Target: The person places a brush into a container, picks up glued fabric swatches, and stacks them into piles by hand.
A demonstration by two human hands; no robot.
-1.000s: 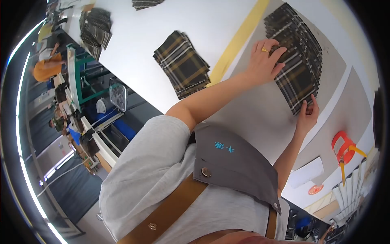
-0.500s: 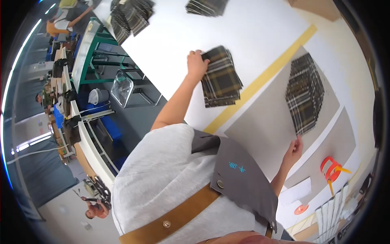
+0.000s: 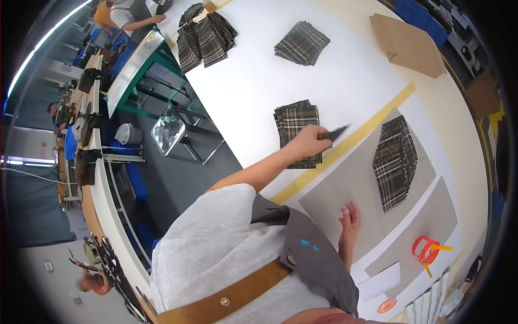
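Observation:
My left hand (image 3: 310, 143) is closed on a small dark piece (image 3: 338, 133) that juts out past its fingertips, above a stack of plaid fabric pieces (image 3: 291, 120). Part of that stack is hidden under the hand and forearm. Over the grey sheet (image 3: 329, 200) hovers my right hand (image 3: 349, 220), its fingers apart and nothing in it. To its upper right, a fanned row of overlapping plaid pieces (image 3: 396, 162) lies on the same grey sheet.
More plaid stacks lie at the top centre (image 3: 303, 43) and upper left (image 3: 208, 40). A brown cardboard piece (image 3: 407, 46) is at the upper right. Lower right stands a red pot (image 3: 423, 249) with yellow-handled tools, near white paper (image 3: 380, 282). A co-worker (image 3: 129, 16) is at the top left.
My left hand went from the fanned row to the left stack and now holds a dark piece. My right hand has let go of the row's lower end and drawn back. The view has shifted.

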